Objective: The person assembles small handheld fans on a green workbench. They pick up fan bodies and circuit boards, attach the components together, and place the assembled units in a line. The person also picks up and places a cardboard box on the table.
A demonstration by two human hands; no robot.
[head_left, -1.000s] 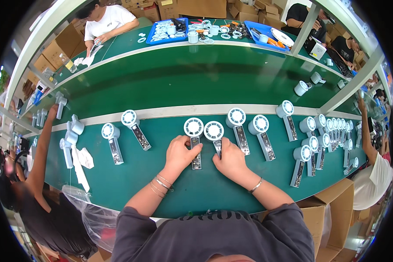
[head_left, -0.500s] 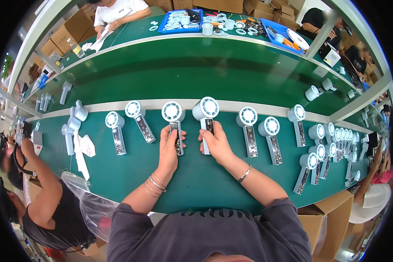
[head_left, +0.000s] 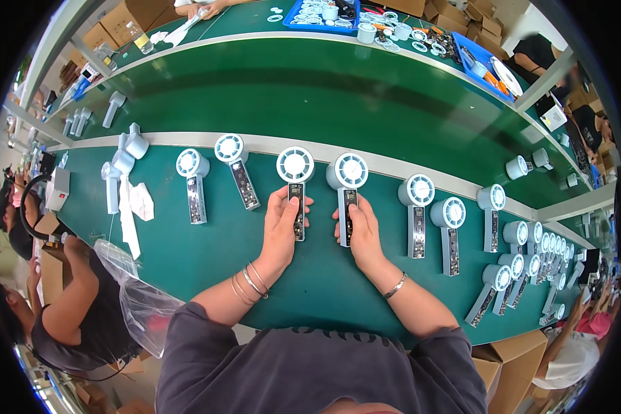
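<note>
My left hand (head_left: 281, 222) is closed round the handle of a pale blue handheld fan (head_left: 295, 164). Its round, slotted head points away from me, and a dark circuit board shows along the handle, with my thumb on it. Beside it, my right hand (head_left: 366, 236) grips a second fan of the same kind (head_left: 348, 170), thumb against the exposed board. The two fans stand side by side, apart from each other. Nearest on the left lies a fan with its board showing (head_left: 230, 149); on the right is another such fan (head_left: 418, 190).
More fans (head_left: 495, 277) lie clustered at the right. White cloths (head_left: 141, 201) and stacked fan bodies (head_left: 123, 161) lie left, near a grey box (head_left: 58, 188). A raised shelf holds blue parts trays (head_left: 317, 26). Co-workers sit around; clear plastic (head_left: 141, 303) hangs at the left edge.
The view has shifted and tilted. The right-hand fan has come slightly nearer me, and more of its board shows past my thumb. Both hands keep their fans. The left co-worker's arm has lowered.
</note>
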